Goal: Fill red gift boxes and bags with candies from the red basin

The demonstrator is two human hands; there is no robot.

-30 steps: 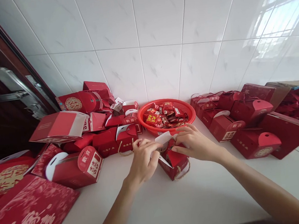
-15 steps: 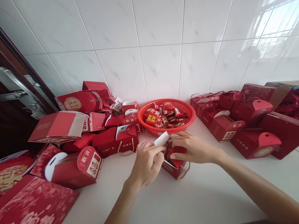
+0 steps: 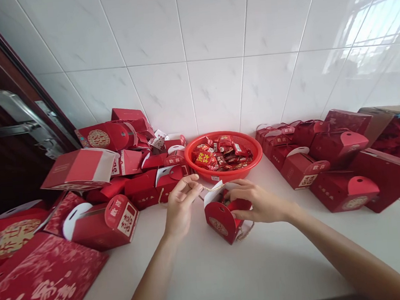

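A small red gift box (image 3: 220, 223) stands on the white tabletop in front of me, its top partly unclosed, with a round-edged flap raised at the near side. My left hand (image 3: 181, 207) is just left of the box, thumb and fingertips pinched on a beige cord handle (image 3: 213, 189) that stretches toward the box. Over the right part of the box curls my right hand (image 3: 260, 200), gripping its top edges; the fingertips are partly hidden inside. A second twisted cord hangs at the box's right side.
A red plastic basket (image 3: 226, 175) of red-wrapped sweets (image 3: 218, 155) stands behind the box. Several red boxes (image 3: 101, 224) are piled on the left beside a dark door (image 3: 1, 162); several more (image 3: 343, 191) stand on the right. A tiled wall (image 3: 216, 92) rises behind.
My left hand has left the box's top, moved left and pulled a cord handle outward. The near flap now shows upright. My right hand stays on the box.
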